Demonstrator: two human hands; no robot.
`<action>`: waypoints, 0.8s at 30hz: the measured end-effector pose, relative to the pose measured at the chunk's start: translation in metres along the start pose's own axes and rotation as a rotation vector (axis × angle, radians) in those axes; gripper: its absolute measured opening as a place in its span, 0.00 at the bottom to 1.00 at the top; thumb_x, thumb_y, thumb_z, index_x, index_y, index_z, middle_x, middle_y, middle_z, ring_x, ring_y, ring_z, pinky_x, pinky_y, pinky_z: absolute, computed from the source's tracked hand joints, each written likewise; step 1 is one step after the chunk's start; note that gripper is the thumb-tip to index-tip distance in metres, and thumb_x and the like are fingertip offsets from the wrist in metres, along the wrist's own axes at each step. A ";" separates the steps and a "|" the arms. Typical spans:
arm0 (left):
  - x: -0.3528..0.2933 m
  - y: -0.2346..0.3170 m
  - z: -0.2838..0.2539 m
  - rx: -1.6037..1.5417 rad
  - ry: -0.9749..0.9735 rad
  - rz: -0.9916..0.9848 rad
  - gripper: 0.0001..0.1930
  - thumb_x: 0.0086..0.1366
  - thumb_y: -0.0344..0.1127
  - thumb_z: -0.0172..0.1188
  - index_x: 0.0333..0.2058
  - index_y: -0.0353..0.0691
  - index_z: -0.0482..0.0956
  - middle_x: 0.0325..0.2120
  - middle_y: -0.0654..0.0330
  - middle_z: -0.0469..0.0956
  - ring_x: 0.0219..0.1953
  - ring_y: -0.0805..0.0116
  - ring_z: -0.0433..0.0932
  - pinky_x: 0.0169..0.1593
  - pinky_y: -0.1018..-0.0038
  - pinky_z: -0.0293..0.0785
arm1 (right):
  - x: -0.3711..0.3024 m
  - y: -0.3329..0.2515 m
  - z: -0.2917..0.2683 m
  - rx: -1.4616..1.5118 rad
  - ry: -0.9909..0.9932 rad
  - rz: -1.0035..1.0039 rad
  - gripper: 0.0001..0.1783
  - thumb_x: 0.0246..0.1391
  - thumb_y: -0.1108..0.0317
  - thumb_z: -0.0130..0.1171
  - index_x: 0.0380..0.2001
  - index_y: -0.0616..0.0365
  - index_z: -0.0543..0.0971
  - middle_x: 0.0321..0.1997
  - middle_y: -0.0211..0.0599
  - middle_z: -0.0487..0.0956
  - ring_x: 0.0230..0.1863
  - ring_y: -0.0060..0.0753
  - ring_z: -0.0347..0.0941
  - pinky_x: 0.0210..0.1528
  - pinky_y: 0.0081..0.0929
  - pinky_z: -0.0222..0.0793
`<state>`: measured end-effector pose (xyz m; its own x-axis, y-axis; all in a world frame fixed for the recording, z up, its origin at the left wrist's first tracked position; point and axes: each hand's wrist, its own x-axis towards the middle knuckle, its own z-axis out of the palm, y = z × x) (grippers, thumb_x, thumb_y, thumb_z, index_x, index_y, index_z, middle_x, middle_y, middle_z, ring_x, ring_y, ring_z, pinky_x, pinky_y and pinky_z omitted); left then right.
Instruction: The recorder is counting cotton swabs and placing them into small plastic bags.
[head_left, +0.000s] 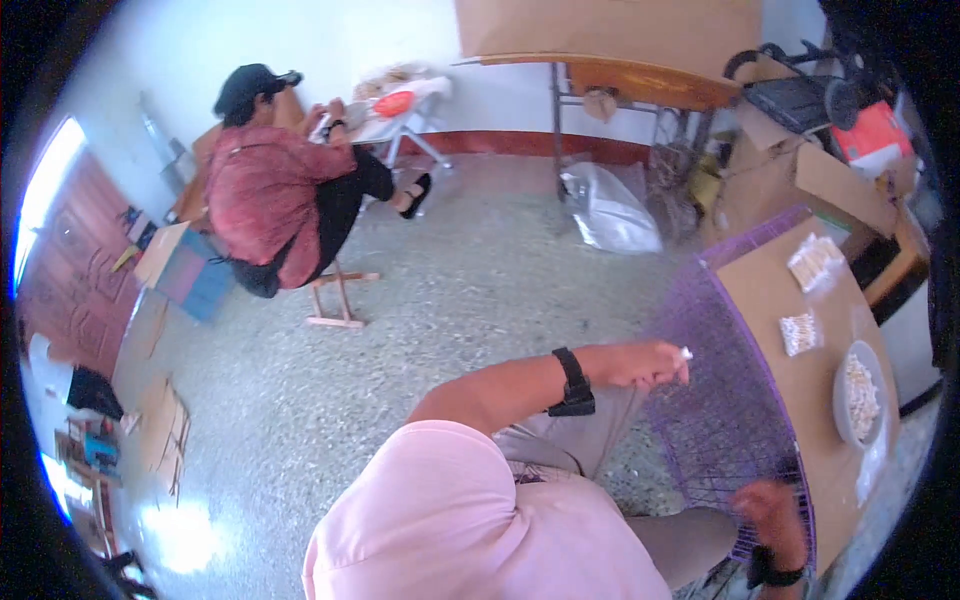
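Note:
My left hand (650, 366), with a black band at its wrist, reaches out past my knees and is closed. A small white thing (684, 355), perhaps the tips of cotton swabs, pokes out at its fingertips; the rest is hidden in the fist. Beside the near edge of the cardboard-topped table (775, 280), my right hand (772, 510) is smeared by motion, and its fingers cannot be made out. On that table are a white bowl (842, 410) full of small white pieces that look like cotton swabs (861, 395), and two clear packs (815, 262) (798, 335) of similar sticks.
A purple wire grid (715, 390) hangs along the table's near side. Another person (270, 190) sits on a wooden stool (340, 300) at a small table across the room. Cardboard boxes (775, 190) stand beyond my table, and a plastic bag (612, 208) lies under the far desk.

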<state>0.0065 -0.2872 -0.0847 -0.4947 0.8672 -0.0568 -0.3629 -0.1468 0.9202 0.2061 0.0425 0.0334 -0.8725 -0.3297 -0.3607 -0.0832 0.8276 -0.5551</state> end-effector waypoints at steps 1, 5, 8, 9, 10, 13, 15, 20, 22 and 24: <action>-0.011 0.015 -0.002 0.002 0.083 -0.038 0.17 0.67 0.46 0.48 0.41 0.36 0.71 0.18 0.71 0.59 0.17 0.81 0.54 0.18 0.82 0.51 | -0.005 0.093 0.075 0.360 0.021 -0.113 0.08 0.53 0.67 0.57 0.33 0.60 0.78 0.32 0.36 0.79 0.32 0.31 0.75 0.34 0.28 0.69; -0.061 0.010 -0.015 0.056 0.316 0.019 0.14 0.67 0.43 0.48 0.40 0.37 0.71 0.18 0.71 0.59 0.17 0.81 0.54 0.18 0.82 0.50 | -0.044 0.091 0.166 0.537 -0.275 0.030 0.14 0.51 0.67 0.58 0.39 0.64 0.75 0.36 0.45 0.79 0.34 0.37 0.76 0.39 0.29 0.72; -0.084 -0.017 -0.027 -0.010 0.514 -0.015 0.14 0.67 0.44 0.48 0.40 0.38 0.71 0.18 0.71 0.59 0.18 0.82 0.54 0.18 0.83 0.50 | -0.055 0.100 0.197 0.839 -0.303 0.221 0.14 0.51 0.67 0.58 0.40 0.64 0.75 0.37 0.46 0.78 0.35 0.38 0.77 0.40 0.30 0.72; -0.085 -0.014 -0.031 -0.044 0.578 0.026 0.14 0.68 0.44 0.48 0.40 0.38 0.71 0.18 0.71 0.59 0.18 0.82 0.53 0.19 0.83 0.50 | -0.061 0.096 0.204 0.826 -0.277 0.214 0.15 0.51 0.67 0.58 0.40 0.64 0.75 0.37 0.46 0.78 0.35 0.38 0.76 0.41 0.30 0.72; -0.087 -0.014 -0.033 -0.082 0.646 0.068 0.14 0.68 0.44 0.49 0.40 0.38 0.71 0.18 0.70 0.59 0.18 0.83 0.53 0.19 0.83 0.50 | -0.068 0.090 0.210 0.811 -0.255 0.208 0.15 0.51 0.67 0.58 0.40 0.63 0.75 0.38 0.46 0.78 0.36 0.39 0.76 0.41 0.30 0.72; -0.085 -0.013 -0.043 -0.212 0.483 0.138 0.13 0.68 0.43 0.48 0.40 0.39 0.71 0.19 0.70 0.60 0.18 0.83 0.53 0.19 0.83 0.51 | -0.083 0.071 0.231 0.764 -0.197 0.184 0.15 0.50 0.67 0.59 0.40 0.62 0.75 0.39 0.46 0.78 0.37 0.39 0.76 0.41 0.30 0.72; -0.076 -0.014 -0.035 -0.235 0.470 0.121 0.12 0.69 0.43 0.47 0.40 0.40 0.71 0.19 0.70 0.59 0.18 0.83 0.53 0.19 0.83 0.51 | -0.087 0.054 0.246 0.731 -0.170 0.156 0.15 0.50 0.67 0.59 0.41 0.62 0.75 0.39 0.46 0.78 0.37 0.39 0.76 0.41 0.30 0.72; -0.074 -0.004 -0.020 -0.015 0.540 0.072 0.12 0.70 0.43 0.46 0.40 0.41 0.71 0.19 0.71 0.59 0.18 0.83 0.54 0.19 0.83 0.51 | -0.057 0.015 0.257 0.617 -0.142 0.033 0.16 0.49 0.67 0.59 0.42 0.60 0.76 0.41 0.45 0.78 0.39 0.40 0.76 0.42 0.31 0.72; -0.081 -0.001 -0.014 0.202 0.492 0.185 0.14 0.70 0.45 0.45 0.40 0.42 0.71 0.18 0.71 0.59 0.18 0.83 0.54 0.19 0.82 0.53 | -0.040 0.001 0.251 0.566 -0.137 -0.014 0.16 0.49 0.67 0.59 0.42 0.59 0.76 0.42 0.45 0.78 0.40 0.40 0.76 0.42 0.31 0.72; -0.080 -0.003 -0.025 0.190 0.542 0.179 0.13 0.69 0.44 0.46 0.38 0.41 0.72 0.20 0.70 0.62 0.19 0.82 0.58 0.22 0.81 0.57 | -0.028 -0.014 0.242 0.524 -0.129 -0.043 0.16 0.48 0.67 0.59 0.42 0.59 0.76 0.42 0.44 0.78 0.40 0.40 0.76 0.43 0.31 0.72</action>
<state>0.0281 -0.3680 -0.0928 -0.8851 0.4638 -0.0384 -0.1146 -0.1372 0.9839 0.3485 -0.0699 -0.1302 -0.8046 -0.4384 -0.4004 0.1625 0.4860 -0.8587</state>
